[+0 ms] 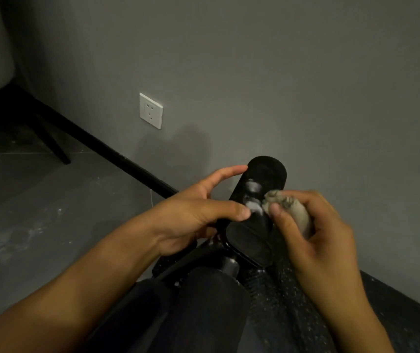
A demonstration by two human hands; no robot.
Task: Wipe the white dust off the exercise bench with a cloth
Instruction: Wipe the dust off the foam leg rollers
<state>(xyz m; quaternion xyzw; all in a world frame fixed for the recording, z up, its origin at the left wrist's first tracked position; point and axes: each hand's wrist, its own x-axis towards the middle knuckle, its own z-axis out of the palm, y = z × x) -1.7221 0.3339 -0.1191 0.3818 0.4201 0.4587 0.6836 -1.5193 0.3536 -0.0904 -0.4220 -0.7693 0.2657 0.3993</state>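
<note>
Bench (265, 171) padding, black and narrow, rises in the middle of the head view, just in front of a grey wall, and its upper face carries the white dust (252, 186) in two smeared patches, one above the other. The left hand (193, 215) grasps the pad's left edge, thumb laid on the front near the lower patch and forefinger reaching up the side. The right hand (323, 238) is clenched around a wadded pale cloth (299, 215), whose exposed end touches the pad just beside the lower patch. I judge the wiping to be partway done, since both patches show plainly. The likeliest trouble is smearing: the wad looks small and already greyish, so a dry pass may drag the powder across the dark cover rather than lift it. Loosened dust could also drop onto the lower pad and frame beneath, or onto the floor (51, 200), which already shows pale specks. If the left hand slackens, the pad may shift under the pressure and the stroke would skip the upper patch. The light is dim, so a thin film could pass unnoticed. A white socket (151, 110) sits on the wall, well apart.
</note>
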